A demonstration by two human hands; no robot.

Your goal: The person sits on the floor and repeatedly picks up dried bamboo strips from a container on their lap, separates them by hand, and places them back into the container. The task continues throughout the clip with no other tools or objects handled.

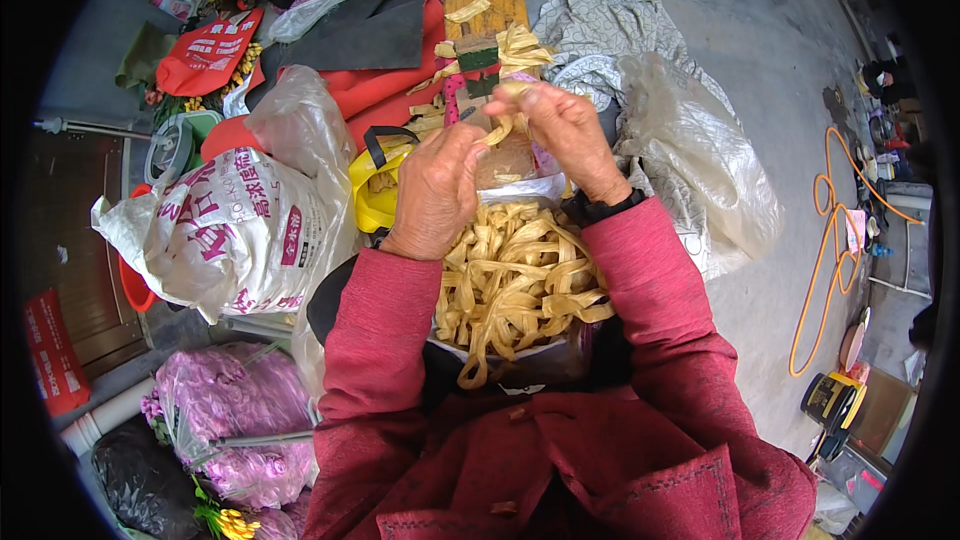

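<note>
Between my two hands runs a pale yellow plant-fibre strip (496, 136), folded and partly hidden by the fingers. My left hand (439, 187) pinches its lower end between thumb and forefinger. My right hand (566, 131), with a dark band at the wrist, grips the upper part. Beneath them, a heap of long braided-looking strips (517, 277) fills a bag on my lap, and one loop hangs over its near edge. Just beyond my hands stands a wooden board (487, 11) with green blocks on it and flat strips (523, 49) lying across it.
A printed white woven sack (232, 232) and a yellow bag (375, 195) stand left. Patterned cloth (607, 22) and clear plastic sheeting (682, 157) lie right. An orange hose (817, 262) coils on the concrete floor. Lower left is a bag of purple artificial flowers (232, 420).
</note>
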